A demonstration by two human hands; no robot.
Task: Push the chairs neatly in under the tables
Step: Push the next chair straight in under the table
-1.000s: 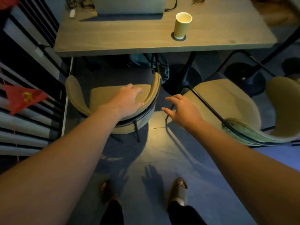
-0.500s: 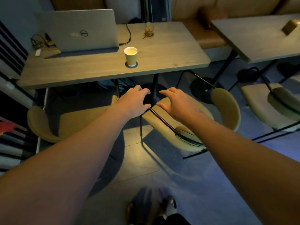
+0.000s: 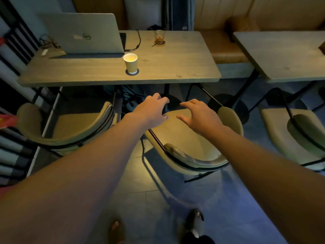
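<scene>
Beige chair (image 3: 182, 138) angled, backrest twd camera; L hand (image 3: 151, 111), R hand (image 3: 202, 117) grip apart.

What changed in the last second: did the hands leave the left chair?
Yes. The left hand came off the left chair; both hands, right hand too, now hover open over the middle chair. Nothing gripped. Paper cup and laptop unmoved.

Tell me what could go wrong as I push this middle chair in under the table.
The middle chair sits angled, so it may swing into the left chair beside it. Cables and a bag under the table could snag its legs. A bump could tip the open paper cup near the laptop.
</scene>
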